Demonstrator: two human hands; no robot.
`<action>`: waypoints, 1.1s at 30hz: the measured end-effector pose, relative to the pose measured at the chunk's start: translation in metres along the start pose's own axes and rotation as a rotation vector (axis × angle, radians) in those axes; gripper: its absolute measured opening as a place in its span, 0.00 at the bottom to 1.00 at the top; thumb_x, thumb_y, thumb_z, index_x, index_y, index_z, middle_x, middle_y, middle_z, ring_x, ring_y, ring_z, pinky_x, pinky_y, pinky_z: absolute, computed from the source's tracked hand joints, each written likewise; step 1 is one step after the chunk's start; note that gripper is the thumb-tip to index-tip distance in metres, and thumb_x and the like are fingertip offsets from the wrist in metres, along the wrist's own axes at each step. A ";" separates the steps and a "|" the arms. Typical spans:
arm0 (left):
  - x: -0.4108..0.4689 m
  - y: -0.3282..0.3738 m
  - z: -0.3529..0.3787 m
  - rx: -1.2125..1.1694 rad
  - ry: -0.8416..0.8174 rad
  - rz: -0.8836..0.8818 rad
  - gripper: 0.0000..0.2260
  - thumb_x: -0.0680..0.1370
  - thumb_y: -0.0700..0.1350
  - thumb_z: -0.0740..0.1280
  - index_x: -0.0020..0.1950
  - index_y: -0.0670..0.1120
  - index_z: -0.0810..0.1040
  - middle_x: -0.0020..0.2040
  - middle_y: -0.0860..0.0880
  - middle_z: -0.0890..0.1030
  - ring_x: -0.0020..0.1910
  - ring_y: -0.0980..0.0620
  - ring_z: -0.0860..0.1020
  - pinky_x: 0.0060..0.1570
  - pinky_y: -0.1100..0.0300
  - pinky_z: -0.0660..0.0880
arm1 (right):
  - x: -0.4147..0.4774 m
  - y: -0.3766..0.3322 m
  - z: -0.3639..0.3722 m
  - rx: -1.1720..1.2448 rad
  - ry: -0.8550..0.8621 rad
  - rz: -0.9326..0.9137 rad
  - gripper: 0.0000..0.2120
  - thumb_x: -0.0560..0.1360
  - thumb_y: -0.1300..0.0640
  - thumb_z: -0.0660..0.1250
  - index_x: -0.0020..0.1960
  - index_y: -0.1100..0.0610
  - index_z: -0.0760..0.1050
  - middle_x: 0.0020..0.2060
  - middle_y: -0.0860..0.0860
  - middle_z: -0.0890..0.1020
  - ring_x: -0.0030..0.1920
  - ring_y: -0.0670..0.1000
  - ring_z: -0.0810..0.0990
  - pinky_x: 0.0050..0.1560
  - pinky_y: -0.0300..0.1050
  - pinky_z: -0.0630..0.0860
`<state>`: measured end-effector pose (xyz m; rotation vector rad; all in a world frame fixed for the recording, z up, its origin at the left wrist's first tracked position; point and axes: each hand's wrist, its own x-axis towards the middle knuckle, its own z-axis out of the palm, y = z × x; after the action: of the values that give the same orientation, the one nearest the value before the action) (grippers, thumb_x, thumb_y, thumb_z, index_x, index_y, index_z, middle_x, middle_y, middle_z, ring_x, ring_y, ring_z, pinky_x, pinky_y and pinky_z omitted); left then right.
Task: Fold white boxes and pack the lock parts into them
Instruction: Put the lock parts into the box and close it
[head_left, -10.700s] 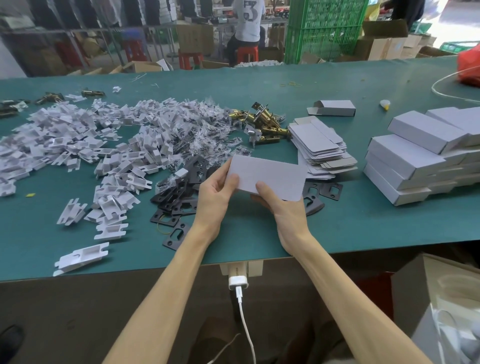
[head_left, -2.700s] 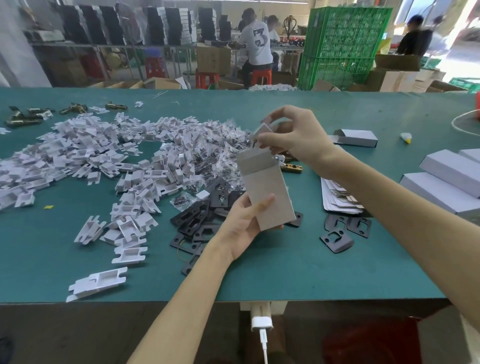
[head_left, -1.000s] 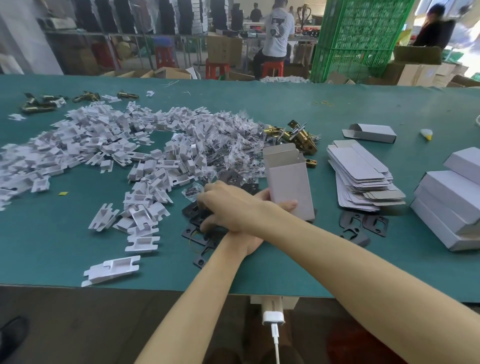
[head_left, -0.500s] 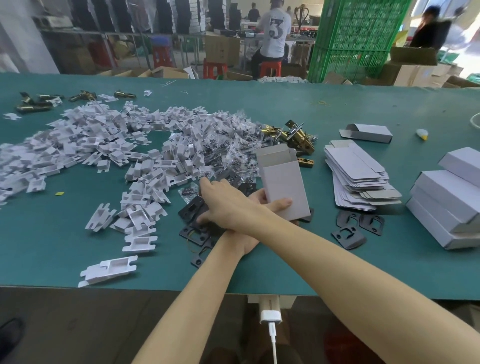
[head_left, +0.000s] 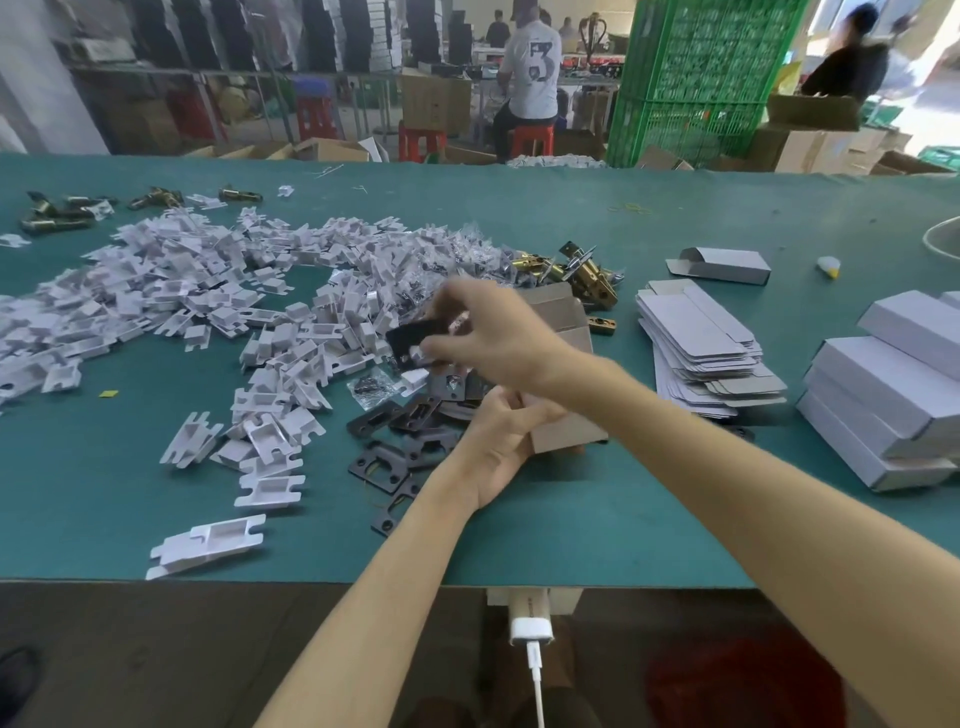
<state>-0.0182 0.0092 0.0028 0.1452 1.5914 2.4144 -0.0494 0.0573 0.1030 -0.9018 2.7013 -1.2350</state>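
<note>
In the head view, the left hand (head_left: 506, 431) grips a folded, open-topped white box (head_left: 563, 317) while, just above its fingers, the right hand (head_left: 498, 343) pinches a black plate (head_left: 415, 335) beside the box mouth, so packing looks barely begun, with closed boxes (head_left: 883, 384) stacked and flat blanks (head_left: 696, 332) waiting.

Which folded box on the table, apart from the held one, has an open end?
The lone white box beyond the flat blanks: its left end flap hangs open. The stacked boxes at the right edge look closed.
</note>
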 end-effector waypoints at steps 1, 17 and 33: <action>0.002 -0.002 -0.001 -0.019 0.006 -0.001 0.16 0.81 0.33 0.68 0.68 0.41 0.77 0.58 0.43 0.84 0.55 0.45 0.83 0.43 0.50 0.83 | 0.000 0.001 -0.012 0.015 0.044 -0.006 0.10 0.77 0.65 0.72 0.55 0.61 0.74 0.51 0.55 0.82 0.43 0.52 0.85 0.44 0.47 0.84; 0.009 -0.007 -0.008 -0.098 -0.033 -0.031 0.22 0.80 0.35 0.71 0.73 0.37 0.72 0.69 0.36 0.79 0.66 0.33 0.79 0.43 0.47 0.82 | -0.021 0.044 -0.081 -0.371 0.202 0.073 0.06 0.73 0.60 0.75 0.49 0.54 0.83 0.40 0.48 0.85 0.47 0.50 0.83 0.53 0.45 0.78; 0.009 -0.009 -0.011 -0.121 -0.057 -0.009 0.21 0.78 0.35 0.73 0.70 0.37 0.75 0.60 0.40 0.84 0.54 0.41 0.84 0.43 0.46 0.83 | -0.024 0.036 -0.079 -0.723 -0.052 0.097 0.20 0.82 0.43 0.63 0.42 0.56 0.82 0.36 0.56 0.81 0.38 0.53 0.73 0.52 0.49 0.56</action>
<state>-0.0282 0.0053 -0.0099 0.1821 1.4141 2.4684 -0.0685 0.1420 0.1264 -0.7975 3.1250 -0.1801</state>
